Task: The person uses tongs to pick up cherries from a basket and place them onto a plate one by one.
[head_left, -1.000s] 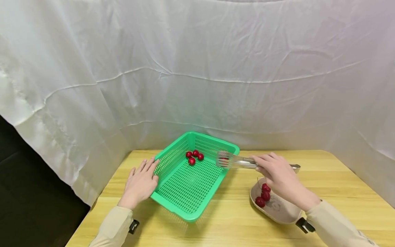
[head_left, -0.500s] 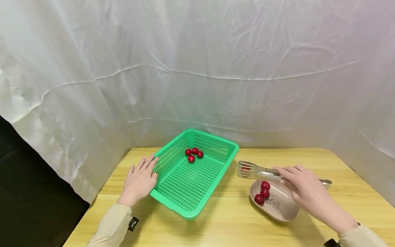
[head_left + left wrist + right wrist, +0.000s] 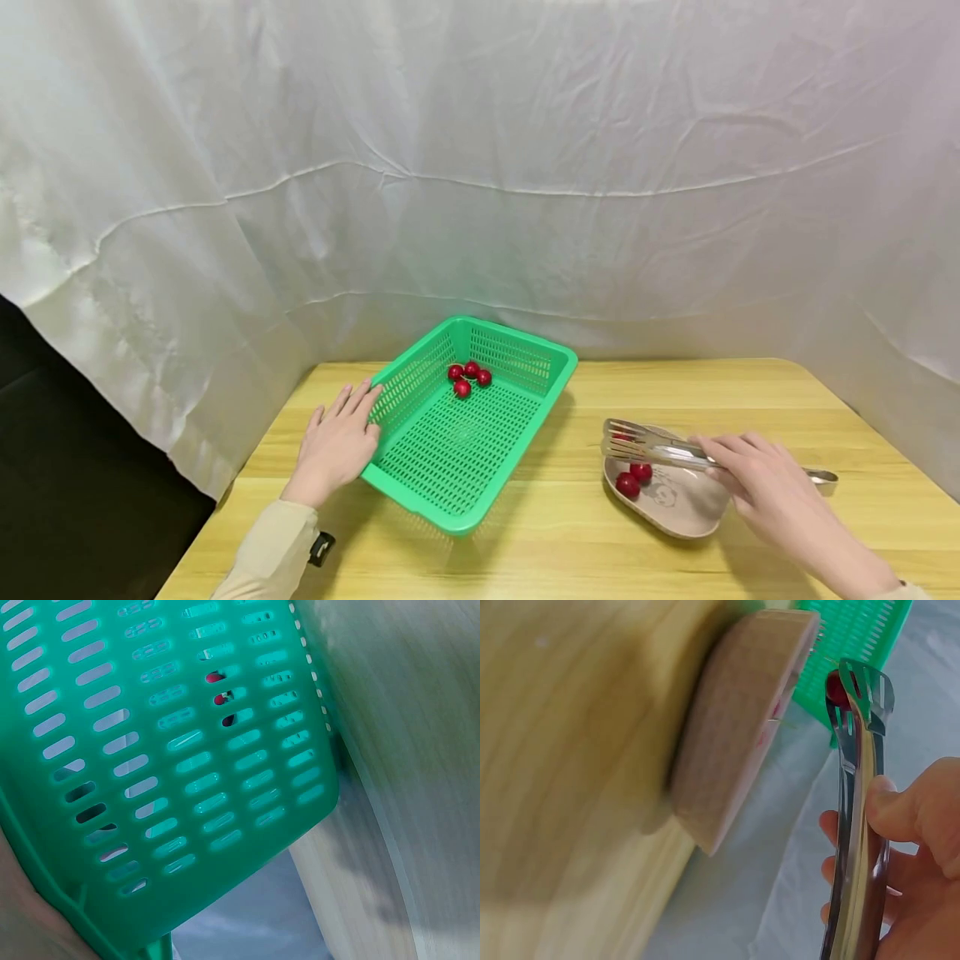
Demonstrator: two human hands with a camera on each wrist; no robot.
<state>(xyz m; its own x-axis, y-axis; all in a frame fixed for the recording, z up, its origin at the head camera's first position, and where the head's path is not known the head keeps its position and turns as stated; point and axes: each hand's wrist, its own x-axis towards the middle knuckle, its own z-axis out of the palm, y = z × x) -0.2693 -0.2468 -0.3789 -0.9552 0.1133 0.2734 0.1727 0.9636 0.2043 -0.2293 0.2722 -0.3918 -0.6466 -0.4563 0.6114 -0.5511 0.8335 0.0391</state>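
Note:
My right hand (image 3: pixel 772 492) grips metal tongs (image 3: pixel 667 450) with slotted ends over the left part of a pinkish dish (image 3: pixel 693 504). A cherry (image 3: pixel 835 688) sits between the tongs' ends in the right wrist view. Cherries (image 3: pixel 628 485) lie in the dish, partly hidden by the tongs. On the left, my left hand (image 3: pixel 337 446) rests with fairly straight fingers at the near-left rim of a green plastic basket (image 3: pixel 480 500). Several cherries (image 3: pixel 462 389) are gathered at its far-left end. The left wrist view shows the basket's slotted wall (image 3: pixel 187 772) close up.
A pale wooden table (image 3: pixel 555 550) bears the basket and the dish, with a strip of wood between them. White cloth (image 3: pixel 480 242) hangs behind and at the sides. A black surface (image 3: pixel 75 467) lies at the far left.
My right hand has carried the tongs and the cherry from above the basket's right rim rightward and down, over the dish. My left hand and the basket have stayed nearly still.

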